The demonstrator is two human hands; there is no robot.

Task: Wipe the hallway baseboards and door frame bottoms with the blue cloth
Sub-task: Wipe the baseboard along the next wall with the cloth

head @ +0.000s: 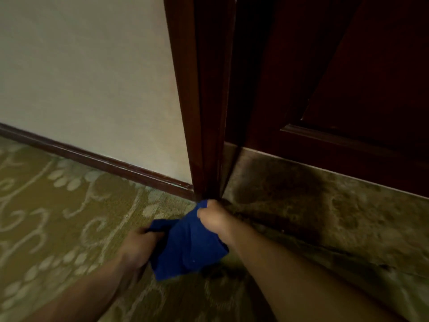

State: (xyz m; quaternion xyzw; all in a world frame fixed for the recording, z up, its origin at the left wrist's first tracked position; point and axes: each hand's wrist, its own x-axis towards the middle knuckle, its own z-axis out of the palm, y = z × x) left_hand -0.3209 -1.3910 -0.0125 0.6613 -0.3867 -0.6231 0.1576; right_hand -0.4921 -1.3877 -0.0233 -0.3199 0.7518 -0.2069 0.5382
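While your right hand [212, 220] gripped the blue cloth [188, 245] and pressed its top corner against the foot of the dark wooden door frame [204, 126], your left hand [139, 247] clutched the cloth's trailing end just above the patterned carpet [58, 205], beside the baseboard [97, 160].

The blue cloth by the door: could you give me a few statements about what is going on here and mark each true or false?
1. Both hands hold the blue cloth. True: the left hand grips its left end and the right hand its top.
2. The right hand presses the cloth at the bottom of the door frame. True.
3. The cloth is spread along the baseboard far to the left. False: it is bunched at the foot of the frame.
4. The floor is bare wood. False: it is a patterned carpet.
5. The door is white. False: it is dark wood.
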